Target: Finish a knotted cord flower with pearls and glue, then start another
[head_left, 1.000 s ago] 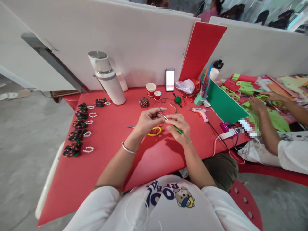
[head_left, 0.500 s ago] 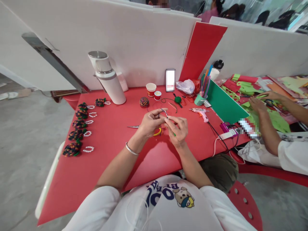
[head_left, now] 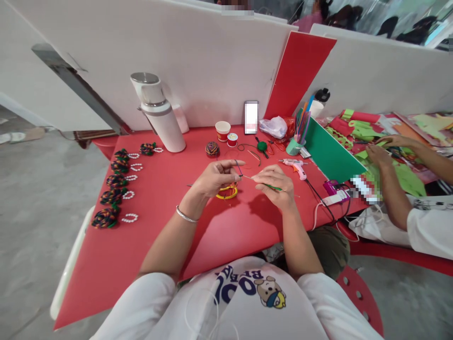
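Observation:
Both my hands work just above the red table (head_left: 148,245). My left hand (head_left: 214,178) is closed in a pinch on a loop of thin dark cord. My right hand (head_left: 274,185) is closed on a thin green-handled needle tool (head_left: 264,183), whose tip points left to the cord at my left fingertips. Under my left hand lies a yellow ring with orange thread (head_left: 227,191). A small pair of scissors lies just left of that hand, mostly hidden.
Several multicoloured cord rosettes with pearl loops (head_left: 115,182) line the table's left side. A white flask (head_left: 159,115), paper cup (head_left: 222,131), thread spool (head_left: 232,139), yarn ball (head_left: 212,149), phone (head_left: 251,117), glue gun (head_left: 295,165) and green board (head_left: 329,151) stand behind. Another person's hands (head_left: 380,153) handle green paper at right.
My right hand has drawn away to the right, pulling the needle tool out sideways. The left hand stayed in place holding the cord, and the yellow ring beneath it shows more.

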### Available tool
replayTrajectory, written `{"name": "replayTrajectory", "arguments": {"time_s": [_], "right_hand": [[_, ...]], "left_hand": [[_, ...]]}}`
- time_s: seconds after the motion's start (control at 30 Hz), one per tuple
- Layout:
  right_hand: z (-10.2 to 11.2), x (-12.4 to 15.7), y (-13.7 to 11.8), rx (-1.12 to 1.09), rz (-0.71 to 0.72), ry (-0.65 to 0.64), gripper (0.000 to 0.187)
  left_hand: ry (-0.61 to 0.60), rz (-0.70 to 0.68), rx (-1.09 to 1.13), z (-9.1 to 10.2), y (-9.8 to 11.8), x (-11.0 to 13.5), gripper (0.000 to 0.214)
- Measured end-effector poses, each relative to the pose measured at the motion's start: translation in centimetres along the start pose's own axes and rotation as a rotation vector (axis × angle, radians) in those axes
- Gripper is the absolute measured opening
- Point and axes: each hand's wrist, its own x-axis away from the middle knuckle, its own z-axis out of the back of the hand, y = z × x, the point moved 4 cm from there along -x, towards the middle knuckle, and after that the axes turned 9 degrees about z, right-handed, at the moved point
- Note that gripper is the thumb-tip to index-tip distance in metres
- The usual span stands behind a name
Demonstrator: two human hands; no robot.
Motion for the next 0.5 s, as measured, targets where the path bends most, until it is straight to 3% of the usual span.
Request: {"name": "replayTrajectory", "arguments": {"time_s": [0.1, 0.2, 0.4, 0.5], "right_hand": [[-0.2, 0.1, 0.3, -0.105, -0.087, -0.006, 0.011], [-1.3, 0.3, 0.3, -0.105, -0.141, 0.068, 0.02], [-3.8, 0.6, -1.3, 0.342, -0.034, 0.255, 0.012], [-4.2, 1.0, -1.7, 0.462, 0.024, 0.315, 0.017]], "left_hand": [[-0.028, -0.025, -0.039, -0.2, 0.0, 0.1, 0.059], [-0.025, -0.084, -0.069, -1.2, -0.2, 0.1, 0.065], [0.245, -0.291, -0.034, -2.9, -0.9, -0.1, 0.072], [0.215, -0.245, 0.052, -3.0, -1.0, -0.2, 0.071]]}}
